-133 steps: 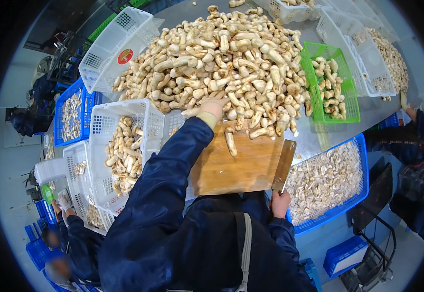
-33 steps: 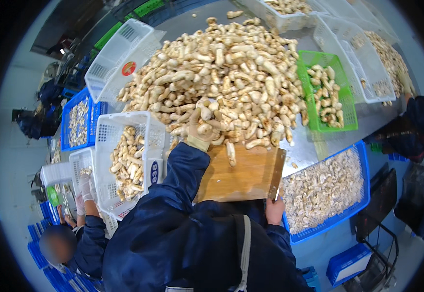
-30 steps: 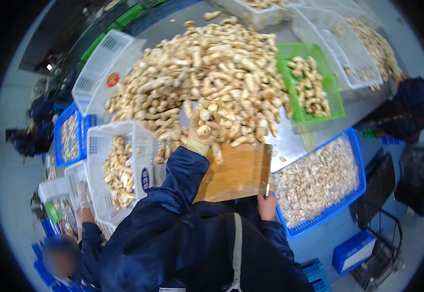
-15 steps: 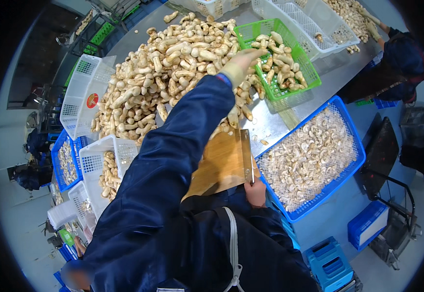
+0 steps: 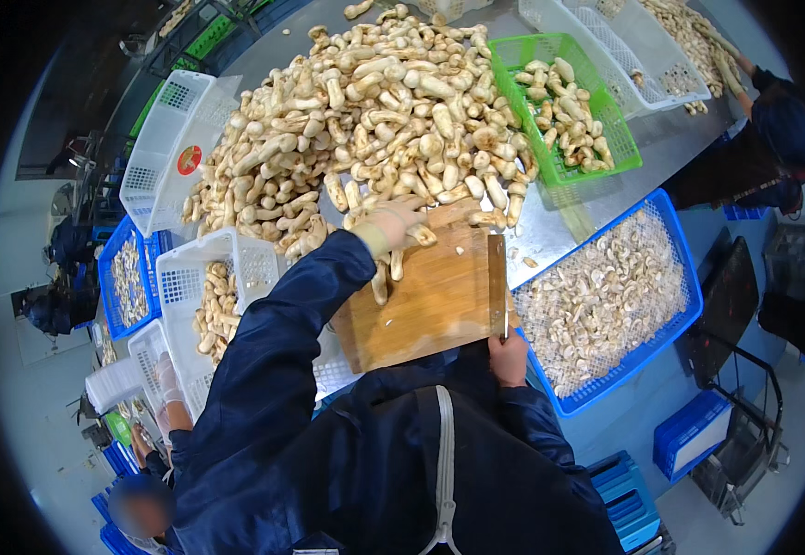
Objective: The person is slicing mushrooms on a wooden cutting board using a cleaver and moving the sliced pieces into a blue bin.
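My left hand point(image 5: 393, 225), in a pale glove, is closed over a mushroom point(image 5: 422, 236) at the far left edge of a wooden cutting board point(image 5: 430, 301). Two more long mushrooms point(image 5: 381, 282) poke out below that hand onto the board. A large heap of thick-stemmed mushrooms point(image 5: 374, 120) lies just beyond it on the metal table. Gripped by its handle in my right hand point(image 5: 508, 359) is a knife point(image 5: 497, 282), its blade upright along the board's right edge. Small white scraps lie on the board.
A green basket point(image 5: 610, 166) with mushrooms stands far right. Sliced mushrooms fill a blue crate point(image 5: 694, 319) to my right. White baskets point(image 5: 157, 185) line the left side. One person point(image 5: 772, 148) works at far right, another point(image 5: 139, 504) at lower left.
My left hand has come back from beside the green basket to the far left of the cutting board, over mushrooms. The right hand still holds the knife. The view has shifted slightly.
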`<state>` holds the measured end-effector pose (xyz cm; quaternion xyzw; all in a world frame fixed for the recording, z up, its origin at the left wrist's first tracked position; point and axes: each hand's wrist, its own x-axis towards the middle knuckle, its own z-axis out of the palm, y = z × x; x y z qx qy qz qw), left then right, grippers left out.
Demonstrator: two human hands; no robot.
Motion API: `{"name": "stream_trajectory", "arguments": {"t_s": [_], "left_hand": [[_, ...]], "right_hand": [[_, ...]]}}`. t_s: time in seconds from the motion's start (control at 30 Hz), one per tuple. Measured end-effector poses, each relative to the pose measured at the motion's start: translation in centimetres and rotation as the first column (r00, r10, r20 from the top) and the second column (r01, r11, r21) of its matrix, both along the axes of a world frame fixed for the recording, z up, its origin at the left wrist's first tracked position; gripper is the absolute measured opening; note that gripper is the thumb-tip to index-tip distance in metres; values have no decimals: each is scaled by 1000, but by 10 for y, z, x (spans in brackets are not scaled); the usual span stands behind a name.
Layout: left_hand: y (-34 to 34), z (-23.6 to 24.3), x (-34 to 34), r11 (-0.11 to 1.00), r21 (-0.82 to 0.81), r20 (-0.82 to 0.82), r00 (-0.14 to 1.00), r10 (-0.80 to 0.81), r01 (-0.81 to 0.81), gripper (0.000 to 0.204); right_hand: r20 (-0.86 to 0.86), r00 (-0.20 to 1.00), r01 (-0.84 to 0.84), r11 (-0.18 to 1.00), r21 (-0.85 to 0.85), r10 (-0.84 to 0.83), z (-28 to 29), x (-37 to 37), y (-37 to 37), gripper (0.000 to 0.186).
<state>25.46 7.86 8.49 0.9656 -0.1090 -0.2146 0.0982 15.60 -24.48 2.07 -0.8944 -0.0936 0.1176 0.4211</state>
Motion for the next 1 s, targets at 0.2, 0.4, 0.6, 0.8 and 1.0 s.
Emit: {"name": "stream_trajectory", "arguments": {"t_s": [0.2, 0.4, 0.6, 0.8, 1.0], "left_hand": [[47, 0, -40, 959, 81, 162, 953, 255, -270, 36], [-30, -3, -6, 955, -152, 258, 923, 287, -254, 35], [-121, -67, 50, 984, 14, 236, 957, 167, -176, 34], [-135, -58, 77, 894, -243, -32, 925, 379, -375, 27], [-173, 41, 138, 127, -928, -181, 720, 670, -351, 48]], "right_hand": [[-71, 997, -26, 997, 72, 31, -3, -5, 3, 21], [53, 997, -54, 996, 69, 50, 5, -9, 1, 15], [-648, 708, 545, 800, 251, -279, 51, -9, 4, 15], [-389, 857, 440, 874, 208, -339, -18, -34, -47, 17], [-369, 856, 427, 898, 111, -362, -16, -13, -44, 13]]}}
